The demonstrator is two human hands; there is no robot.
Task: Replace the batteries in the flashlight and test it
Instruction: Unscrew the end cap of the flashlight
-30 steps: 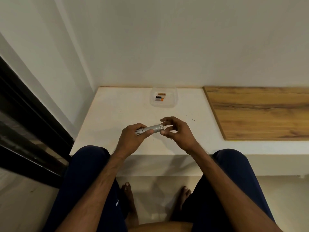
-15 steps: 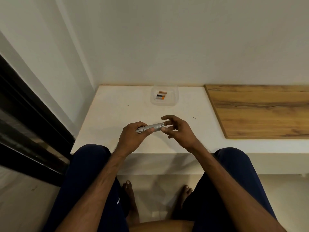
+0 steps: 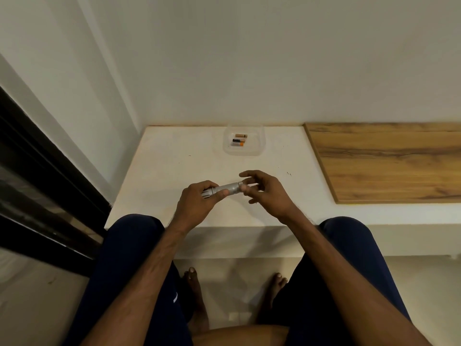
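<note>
The flashlight [image 3: 224, 190] is held level above the white counter [image 3: 174, 166], between the knees and in front of the body. The left hand [image 3: 197, 206] is wrapped around its head end, thumb pressed along the barrel. The right hand [image 3: 264, 191] meets the tail end with thumb and 1 or 2 fingertips pinched at the end cap, the other fingers spread loose — whether the cap is turned at all cannot be told from here.

Farther back on the counter, near the wall, a clear plastic tray [image 3: 258, 146] holds 3 batteries [image 3: 238, 142] lying on their sides. A wooden board [image 3: 386, 161] lies to the right, well apart from the hands.

This looks like the opening step: twisting the tail cap off to reach the old cells — nothing has been taken out that can be seen. Next, the left hand needs to keep the body from rotating while the right turns the cap until it comes free, then sets it somewhere it will not roll.
</note>
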